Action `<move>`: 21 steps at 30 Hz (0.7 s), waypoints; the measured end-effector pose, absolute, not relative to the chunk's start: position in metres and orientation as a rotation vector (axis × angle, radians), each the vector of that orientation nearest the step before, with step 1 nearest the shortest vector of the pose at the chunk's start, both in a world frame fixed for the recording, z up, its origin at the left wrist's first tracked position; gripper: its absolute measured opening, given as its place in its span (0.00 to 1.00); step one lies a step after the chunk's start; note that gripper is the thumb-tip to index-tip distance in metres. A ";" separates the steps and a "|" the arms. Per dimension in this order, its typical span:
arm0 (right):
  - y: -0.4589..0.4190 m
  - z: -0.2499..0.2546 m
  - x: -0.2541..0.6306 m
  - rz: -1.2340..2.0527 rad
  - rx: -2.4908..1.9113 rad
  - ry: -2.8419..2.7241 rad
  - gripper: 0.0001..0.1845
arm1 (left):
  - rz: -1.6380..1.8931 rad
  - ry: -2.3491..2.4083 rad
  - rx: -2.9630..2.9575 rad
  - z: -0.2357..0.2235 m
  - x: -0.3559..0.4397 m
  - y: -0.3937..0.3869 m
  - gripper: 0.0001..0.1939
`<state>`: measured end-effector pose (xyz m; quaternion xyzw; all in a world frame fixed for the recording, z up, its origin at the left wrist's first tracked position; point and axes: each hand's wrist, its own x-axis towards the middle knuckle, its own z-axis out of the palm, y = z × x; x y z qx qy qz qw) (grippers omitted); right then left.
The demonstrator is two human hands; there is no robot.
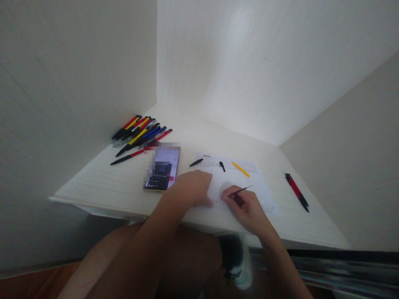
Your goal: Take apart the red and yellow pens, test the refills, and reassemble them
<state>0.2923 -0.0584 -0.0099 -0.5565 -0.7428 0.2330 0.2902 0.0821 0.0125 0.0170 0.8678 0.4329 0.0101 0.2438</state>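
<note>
My right hand (245,207) pinches a thin black pen refill (238,192), its tip resting on the white sheet of paper (249,185). My left hand (191,189) lies curled on the left part of that sheet, holding it down; its fingers are closed and I cannot see anything in them. Loose pen parts lie on the far side of the paper: a black tip piece (196,162), a small black piece (222,166) and a yellow barrel (241,169).
A pile of several red, yellow, blue and black pens (140,133) lies at the desk's back left. A phone (162,170) lies left of my left hand. Two red-black pens (296,192) lie at right. Walls enclose the white desk (102,182) on three sides.
</note>
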 end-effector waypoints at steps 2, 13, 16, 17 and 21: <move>-0.058 -0.010 0.292 0.623 -1.493 -1.977 0.06 | 0.029 1.188 2.364 0.018 0.082 0.012 0.32; -0.057 -0.011 0.297 0.680 -1.408 -1.694 0.06 | 0.184 1.147 2.372 0.010 0.082 0.021 0.31; -0.055 -0.016 0.299 0.629 -1.427 -1.543 0.08 | 0.424 1.324 2.324 0.004 0.090 0.026 0.22; -0.054 -0.017 0.299 0.625 -1.436 -1.520 0.09 | 0.487 1.393 2.300 0.002 0.094 0.028 0.20; -0.053 -0.017 0.298 0.624 -1.456 -1.447 0.12 | 0.517 1.575 2.243 0.001 0.106 0.031 0.17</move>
